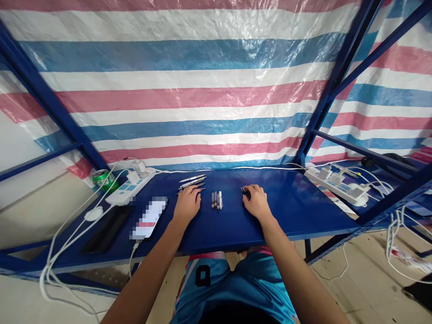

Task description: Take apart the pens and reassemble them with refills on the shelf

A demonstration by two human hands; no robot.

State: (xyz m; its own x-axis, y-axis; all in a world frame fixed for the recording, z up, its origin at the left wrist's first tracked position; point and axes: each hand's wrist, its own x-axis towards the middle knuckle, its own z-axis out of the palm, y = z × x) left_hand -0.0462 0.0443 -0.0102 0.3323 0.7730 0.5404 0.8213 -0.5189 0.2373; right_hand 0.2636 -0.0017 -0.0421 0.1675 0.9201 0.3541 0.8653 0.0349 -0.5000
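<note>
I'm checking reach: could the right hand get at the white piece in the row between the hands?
Probably yes: only blue tabletop shows between the right hand and the white piece. The hand is at some small dark items, though, which it may have to leave first.

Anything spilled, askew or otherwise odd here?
Yes, the flat black smartphone left of the left hand: coarse pixel blocks cover its screen and overrun its edge, resembling image masking rather than damage. No spill shows.
</note>
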